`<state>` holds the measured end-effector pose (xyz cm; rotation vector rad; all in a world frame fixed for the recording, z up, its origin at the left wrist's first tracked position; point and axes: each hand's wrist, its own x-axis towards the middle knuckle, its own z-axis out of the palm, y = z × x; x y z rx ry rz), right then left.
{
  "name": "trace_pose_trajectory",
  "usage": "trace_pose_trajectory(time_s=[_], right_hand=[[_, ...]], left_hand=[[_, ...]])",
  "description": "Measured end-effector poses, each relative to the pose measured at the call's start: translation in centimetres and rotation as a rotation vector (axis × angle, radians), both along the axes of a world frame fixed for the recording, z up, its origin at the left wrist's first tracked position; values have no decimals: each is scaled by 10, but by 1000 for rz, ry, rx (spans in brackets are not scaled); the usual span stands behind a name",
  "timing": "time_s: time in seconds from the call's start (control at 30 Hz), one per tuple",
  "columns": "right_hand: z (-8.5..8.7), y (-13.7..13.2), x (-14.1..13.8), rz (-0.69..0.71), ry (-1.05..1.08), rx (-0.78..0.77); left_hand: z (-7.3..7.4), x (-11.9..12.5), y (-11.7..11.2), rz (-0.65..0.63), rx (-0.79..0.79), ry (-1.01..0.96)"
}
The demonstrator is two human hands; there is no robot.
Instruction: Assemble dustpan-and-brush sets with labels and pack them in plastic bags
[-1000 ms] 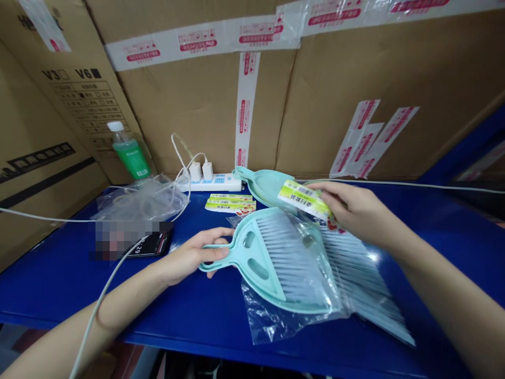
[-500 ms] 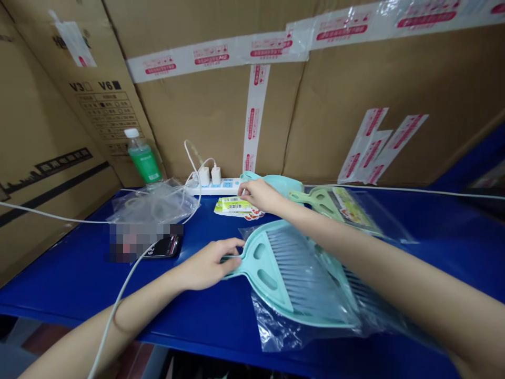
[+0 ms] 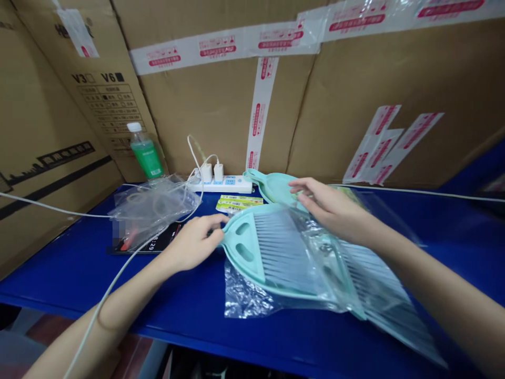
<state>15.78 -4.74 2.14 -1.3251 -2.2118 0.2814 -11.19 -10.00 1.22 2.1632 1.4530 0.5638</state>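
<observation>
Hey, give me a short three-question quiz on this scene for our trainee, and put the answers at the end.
1. Multiple choice: what does the left hand hold?
a) a capped bottle
b) a phone
c) a teal dustpan-and-brush set

2. True or false: the yellow-green labels lie on the blue table.

3. Fill in the blank: the white plugs sit in a ____ by the back cardboard.

Key:
1. c
2. True
3. power strip
</observation>
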Motion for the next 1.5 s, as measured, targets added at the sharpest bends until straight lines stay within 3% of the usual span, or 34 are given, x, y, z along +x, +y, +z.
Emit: trace_pose_trajectory(time_s=[0.1, 0.23, 0.33, 0.6, 0.73, 0.87, 1.17, 1.5], right_hand=[[-11, -14, 19, -15, 60, -66], [-18, -30, 19, 127, -155, -170], [-19, -37, 14, 229, -264, -261], [-16, -33, 25, 341, -265, -346], [-20, -37, 22, 283, -309, -281], [-22, -41, 12, 214, -353, -188], [-22, -32, 19, 290, -364, -200], [-36, -34, 10, 244, -396, -2]], left_hand=[[12, -6, 2, 81, 93, 80], [23, -13, 5, 173, 152, 82], [26, -15, 6, 210, 169, 93], [28, -19, 6, 373, 313, 164], [28, -19, 6, 420, 348, 166], [25, -13, 4, 379, 307, 201], [20, -10, 6, 329, 274, 228], [18, -10, 4, 285, 290, 201]])
